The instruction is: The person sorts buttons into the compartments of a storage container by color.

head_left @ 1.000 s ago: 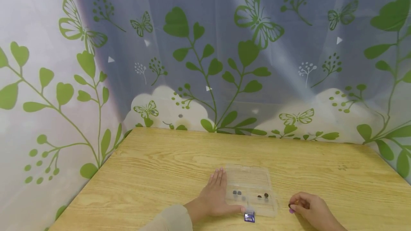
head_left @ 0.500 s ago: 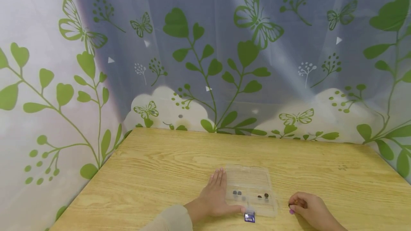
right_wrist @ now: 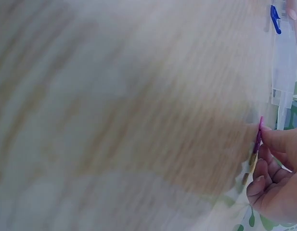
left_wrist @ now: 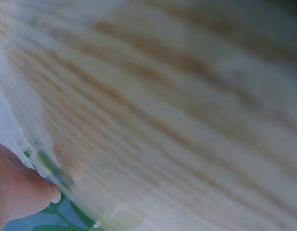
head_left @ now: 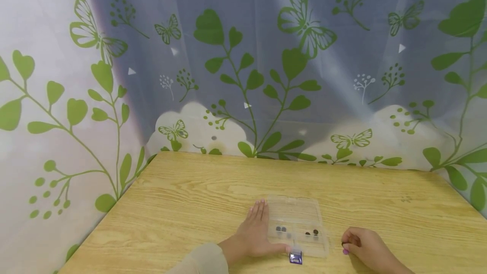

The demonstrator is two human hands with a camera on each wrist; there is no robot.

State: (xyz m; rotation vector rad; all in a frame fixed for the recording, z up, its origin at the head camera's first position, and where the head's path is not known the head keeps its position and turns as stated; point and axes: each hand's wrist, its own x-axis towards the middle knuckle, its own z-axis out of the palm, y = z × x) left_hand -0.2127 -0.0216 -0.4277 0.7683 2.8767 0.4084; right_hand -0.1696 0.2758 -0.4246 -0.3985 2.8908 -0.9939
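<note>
A clear plastic compartment box stands with its lid laid back on the table. Grey discs lie in its left part and dark discs in its right part. My left hand lies along the box's left side, fingers straight, thumb stretched across the front beside a blue clasp. To the right of the box, my right hand pinches a small purple disc between thumb and fingers. Something dark shows beside that disc; the curled fingers partly hide it.
The box and hands are near the front of a wood-grain table. A curtain with green leaves and butterflies hangs behind its back edge. Another light curtain borders the left side.
</note>
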